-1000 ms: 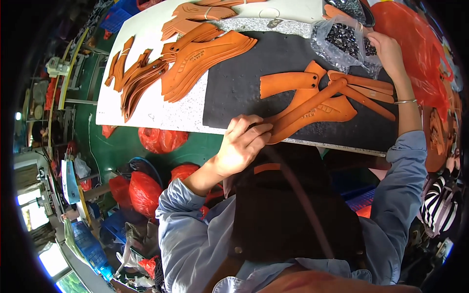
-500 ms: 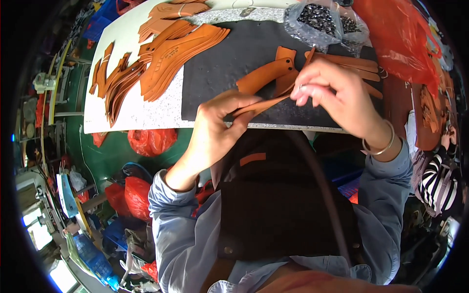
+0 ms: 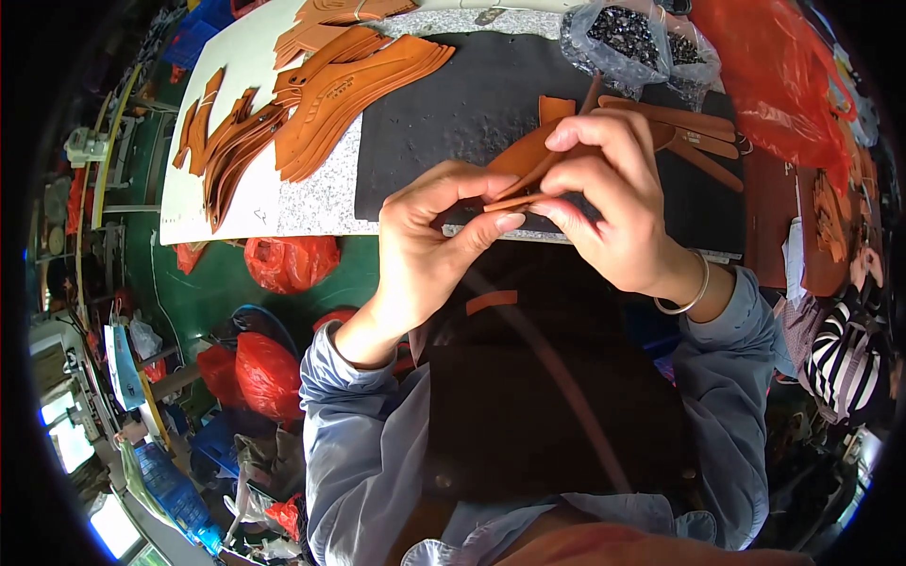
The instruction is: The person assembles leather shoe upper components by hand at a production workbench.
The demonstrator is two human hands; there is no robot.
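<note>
In front of me, just over the near edge of the black mat [image 3: 415,141], both hands pinch an orange-brown leather piece [image 3: 514,201]. My left hand [image 3: 425,241] grips its left end between thumb and fingers. Close beside it, my right hand [image 3: 618,203] has its thumb under the leather and its fingers curled over the top. The leather looks bent or folded between them, and the fingers cover much of it. Behind my right hand lie more leather pieces, among them several long strips [image 3: 675,115].
Stacked leather pieces [image 3: 354,104] lie at the table's left, with a smaller bundle [image 3: 236,141] beside them. A clear plastic bag [image 3: 613,38] of small shiny dark parts sits at the back right, next to a red plastic bag [image 3: 769,85].
My right hand has come left and down, close to my left hand, and now pinches the leather there. The view has shifted slightly.
</note>
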